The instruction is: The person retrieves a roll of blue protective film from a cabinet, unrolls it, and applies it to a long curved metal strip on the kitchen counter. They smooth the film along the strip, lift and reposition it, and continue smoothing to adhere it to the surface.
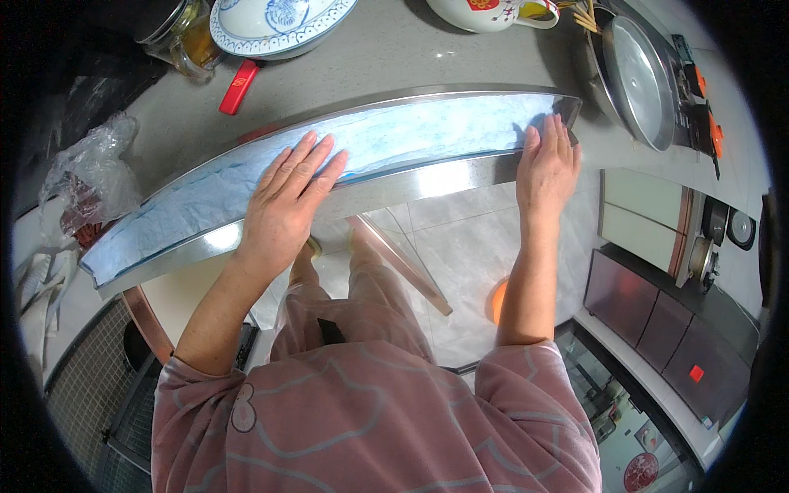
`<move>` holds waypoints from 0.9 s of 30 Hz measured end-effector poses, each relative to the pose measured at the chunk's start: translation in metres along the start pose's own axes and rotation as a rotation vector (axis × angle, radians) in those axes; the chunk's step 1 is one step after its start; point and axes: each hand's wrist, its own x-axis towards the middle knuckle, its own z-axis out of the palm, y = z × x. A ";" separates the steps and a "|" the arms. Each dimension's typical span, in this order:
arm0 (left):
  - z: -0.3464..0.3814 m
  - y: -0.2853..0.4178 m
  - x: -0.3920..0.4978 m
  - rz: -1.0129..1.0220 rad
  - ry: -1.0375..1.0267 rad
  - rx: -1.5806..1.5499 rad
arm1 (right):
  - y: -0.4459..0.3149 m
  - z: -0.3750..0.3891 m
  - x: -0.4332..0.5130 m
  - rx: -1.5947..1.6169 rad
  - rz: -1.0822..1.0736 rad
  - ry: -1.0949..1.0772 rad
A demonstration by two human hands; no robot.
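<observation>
A long, shallow metal tray (431, 175), looking like a range hood's oil tray or similar trough, lies along the counter edge and is lined with light blue, wrinkled sheet material (425, 132). My left hand (293, 191) rests flat on the lining left of the middle, fingers a little spread, palm over the near rim. At the right end, my right hand (548, 163) lies palm down with its fingertips on the lining and its wrist beyond the near rim. Neither hand holds anything.
On the grey counter (382, 68) are a blue-and-white lidded dish (283, 28), a red packet-like object (239, 86), a glass jug (197, 46), a white teapot (487, 12), a clear plastic bag (98, 166) and metal pans (638, 83). Below, a cabinet door (407, 265) stands ajar.
</observation>
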 end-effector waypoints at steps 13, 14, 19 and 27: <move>-0.003 0.003 -0.002 0.000 -0.023 0.036 | 0.010 0.001 0.004 -0.006 -0.162 -0.016; -0.003 0.004 -0.002 -0.007 -0.020 0.027 | 0.009 -0.002 0.004 -0.023 -0.133 -0.050; 0.003 0.008 -0.001 -0.027 0.040 -0.042 | -0.027 -0.028 -0.005 0.358 -0.315 0.002; 0.005 0.008 -0.011 0.000 0.102 0.012 | -0.094 -0.049 -0.027 0.594 -0.800 -0.222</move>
